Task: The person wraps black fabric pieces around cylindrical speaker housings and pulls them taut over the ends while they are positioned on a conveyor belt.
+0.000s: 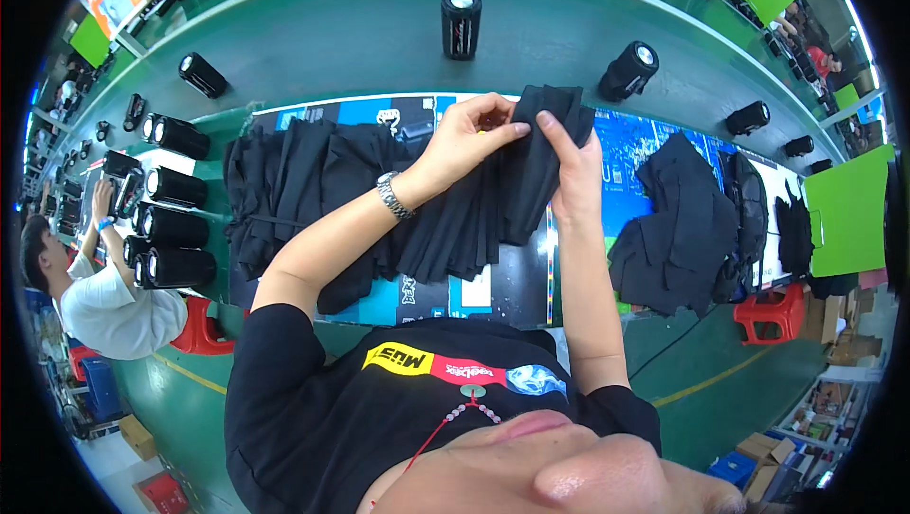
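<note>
A folded black cloth piece [536, 182], long and flat like a fabric pouch, is held up over the middle of the table. My right hand [576, 168] is closed around its right side, thumb pressed on its front near the top. My left hand [474, 140], below a metal wristwatch, pinches at the cloth's upper left edge; a bit of yellow shows by its fingers. Rows of similar black cloth pieces [284, 178] lie overlapped beneath and left of my left forearm. To the right of my right hand is a loose heap of black cloth [678, 239].
Black cylindrical speakers [180, 187] stand grouped at the left; others, such as one speaker [461, 26], sit on the green conveyor surface [379, 36] beyond. Printed sheets [616, 149] cover the table. A co-worker [118, 296] sits at the left. A red stool [770, 315] stands at the right.
</note>
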Motion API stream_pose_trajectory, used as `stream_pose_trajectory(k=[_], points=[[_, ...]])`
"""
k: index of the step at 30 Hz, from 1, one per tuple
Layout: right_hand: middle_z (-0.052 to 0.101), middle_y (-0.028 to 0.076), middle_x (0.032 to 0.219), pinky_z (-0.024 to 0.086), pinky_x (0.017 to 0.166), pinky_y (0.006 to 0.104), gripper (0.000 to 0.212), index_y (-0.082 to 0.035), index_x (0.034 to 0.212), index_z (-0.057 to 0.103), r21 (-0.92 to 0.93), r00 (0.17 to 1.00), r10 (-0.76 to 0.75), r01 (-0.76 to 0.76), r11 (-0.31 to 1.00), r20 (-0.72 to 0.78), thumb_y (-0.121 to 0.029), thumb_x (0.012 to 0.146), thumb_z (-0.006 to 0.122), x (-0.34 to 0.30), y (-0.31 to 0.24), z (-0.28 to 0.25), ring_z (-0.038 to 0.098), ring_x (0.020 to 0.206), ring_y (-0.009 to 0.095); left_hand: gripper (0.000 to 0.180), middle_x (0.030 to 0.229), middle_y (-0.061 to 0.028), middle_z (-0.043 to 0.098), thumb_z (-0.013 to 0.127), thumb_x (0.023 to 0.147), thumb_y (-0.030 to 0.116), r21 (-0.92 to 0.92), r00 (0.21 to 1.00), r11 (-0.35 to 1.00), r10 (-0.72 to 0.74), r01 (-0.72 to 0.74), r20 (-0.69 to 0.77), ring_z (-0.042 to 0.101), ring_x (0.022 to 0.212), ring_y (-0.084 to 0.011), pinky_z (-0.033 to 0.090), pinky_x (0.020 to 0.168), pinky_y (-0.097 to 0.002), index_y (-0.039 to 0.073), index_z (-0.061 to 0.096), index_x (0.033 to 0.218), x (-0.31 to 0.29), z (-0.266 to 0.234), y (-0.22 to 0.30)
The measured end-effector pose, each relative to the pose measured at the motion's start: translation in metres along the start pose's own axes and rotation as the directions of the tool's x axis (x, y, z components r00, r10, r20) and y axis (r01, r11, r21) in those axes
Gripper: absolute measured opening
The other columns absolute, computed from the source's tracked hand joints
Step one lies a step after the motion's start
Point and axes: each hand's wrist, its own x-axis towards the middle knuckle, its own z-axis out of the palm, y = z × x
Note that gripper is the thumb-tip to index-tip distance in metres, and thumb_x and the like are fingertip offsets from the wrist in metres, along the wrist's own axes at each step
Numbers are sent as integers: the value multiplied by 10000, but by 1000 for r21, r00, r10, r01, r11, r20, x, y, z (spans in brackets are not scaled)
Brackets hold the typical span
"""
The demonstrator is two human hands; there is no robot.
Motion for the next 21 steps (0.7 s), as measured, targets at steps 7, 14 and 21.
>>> stream_pose_trajectory(k=[7, 14, 21], points=[[627, 104, 1144, 419, 980, 329, 399, 6, 1179, 568, 144, 943, 231, -270, 952, 238, -92, 804, 664, 2, -16, 3, 578, 1101, 194, 174, 931, 2, 643, 570, 934, 95, -86, 964, 977, 175, -195, -200, 555, 848, -37, 444, 774, -199, -17, 633, 1052, 18, -30, 31], [594, 57, 851, 379, 451, 205, 201, -9, 1056, 562, 190, 957, 166, -213, 958, 236, -103, 878, 557, 28, -29, 0, 522, 605, 99, 185, 925, 40, 620, 561, 948, 130, -210, 988, 966, 146, -154, -50, 545, 863, -28, 440, 778, -203, 16, 620, 1081, 32, -22, 60], [596, 49, 733, 418, 423, 226, 196, -22, 952, 591, -199, 919, 269, -217, 956, 289, -184, 857, 648, 20, -26, 18, 524, 459, 116, 166, 975, -1, 561, 555, 929, 60, 227, 910, 896, 407, -381, -79, 540, 924, -58, 453, 790, -217, -16, 601, 1069, 37, -16, 44]])
